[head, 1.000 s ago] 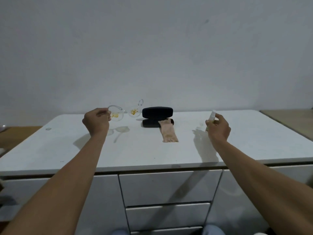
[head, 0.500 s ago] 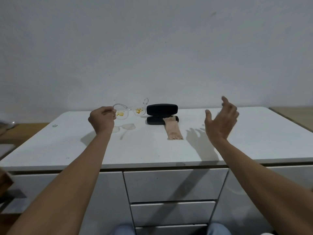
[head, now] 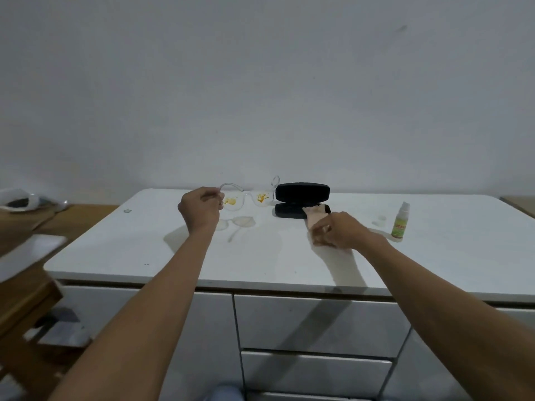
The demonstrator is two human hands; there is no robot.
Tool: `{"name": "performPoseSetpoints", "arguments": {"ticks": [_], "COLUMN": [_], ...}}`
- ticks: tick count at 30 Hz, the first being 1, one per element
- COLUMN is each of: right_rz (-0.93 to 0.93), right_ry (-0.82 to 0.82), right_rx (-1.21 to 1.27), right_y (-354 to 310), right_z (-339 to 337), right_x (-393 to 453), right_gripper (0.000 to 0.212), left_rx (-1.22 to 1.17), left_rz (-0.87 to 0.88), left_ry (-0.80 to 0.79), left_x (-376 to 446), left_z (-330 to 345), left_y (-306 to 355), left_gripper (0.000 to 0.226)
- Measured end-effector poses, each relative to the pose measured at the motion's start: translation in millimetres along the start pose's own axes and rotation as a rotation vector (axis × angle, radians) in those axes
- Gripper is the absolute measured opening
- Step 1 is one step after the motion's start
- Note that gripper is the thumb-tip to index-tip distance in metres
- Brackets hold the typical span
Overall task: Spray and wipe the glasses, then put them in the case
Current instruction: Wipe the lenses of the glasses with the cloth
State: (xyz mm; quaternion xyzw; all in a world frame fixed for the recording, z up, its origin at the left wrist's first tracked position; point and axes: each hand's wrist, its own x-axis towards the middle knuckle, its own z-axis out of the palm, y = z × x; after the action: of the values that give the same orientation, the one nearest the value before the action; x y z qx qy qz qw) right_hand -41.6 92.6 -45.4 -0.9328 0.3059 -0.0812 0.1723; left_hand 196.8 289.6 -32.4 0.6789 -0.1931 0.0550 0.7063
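My left hand point(head: 199, 211) holds the clear-framed glasses point(head: 249, 198) by one temple, raised above the white countertop point(head: 260, 256). Both lenses carry yellow-orange smears. A black glasses case point(head: 302, 192) lies open just right of the glasses. A beige cloth point(head: 314, 217) hangs from the case onto the counter, and my right hand point(head: 335, 234) pinches its near end. A small spray bottle point(head: 401, 221) with a green label stands upright at the right, with its clear cap point(head: 381, 220) beside it.
The countertop sits on white drawers point(head: 315, 325) against a plain wall. A wooden surface point(head: 43, 221) with a white bag point(head: 17, 199) on it lies to the left, and another wooden surface edge shows at far right.
My right hand let go of the spray bottle, which now stands on the counter, then swung left and closed on the cloth. My left hand kept hold of the glasses.
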Motion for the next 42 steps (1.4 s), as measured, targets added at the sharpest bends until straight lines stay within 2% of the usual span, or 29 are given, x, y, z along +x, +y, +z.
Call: {"name": "performPoseSetpoints", "arguments": {"ticks": [3,7,12,15,18,21,23,33,37,42], "right_rz": [0.023,0.01,0.011,0.125,0.205,0.149,0.107,0.052,0.106,0.121], "right_ry": [-0.034,0.032,0.078,0.107,0.147,0.106,0.115,0.345,0.44,0.563], "right_rx": [-0.085,0.02,0.086,0.413,0.895,1.244,1.349,1.538,1.608,1.62], "right_y": [-1,1,-6,-14,-30,-50,-62,-116,-135,-147], "right_z": [-1,3,12,14,18,17,17,27,22,22], "right_x": [3,6,6,8,8,7,9,16,11,19], "right_gripper": [0.028,0.015,0.014,0.015,0.023,0.016,0.013,0.021,0.03,0.012], "left_rx": [0.003,0.019,0.018,0.023,0.037,0.062,0.063,0.031,0.011,-0.016], "left_rz": [-0.01,-0.013,-0.034,-0.046,-0.041,-0.016,-0.006,0.032,0.056,0.067], "left_ry": [0.007,0.021,0.034,0.039,0.035,0.026,0.022,-0.003,-0.033,-0.086], "left_x": [1,1,-2,-3,-3,-2,-3,-8,-10,-11], "left_z": [-1,-1,-1,-3,-4,-5,-4,-4,-8,-10], "left_y": [-2,-4,-5,-2,-1,3,6,22,29,34], "left_gripper": [0.016,0.015,0.014,0.011,0.011,0.01,0.009,0.009,0.008,0.011]}}
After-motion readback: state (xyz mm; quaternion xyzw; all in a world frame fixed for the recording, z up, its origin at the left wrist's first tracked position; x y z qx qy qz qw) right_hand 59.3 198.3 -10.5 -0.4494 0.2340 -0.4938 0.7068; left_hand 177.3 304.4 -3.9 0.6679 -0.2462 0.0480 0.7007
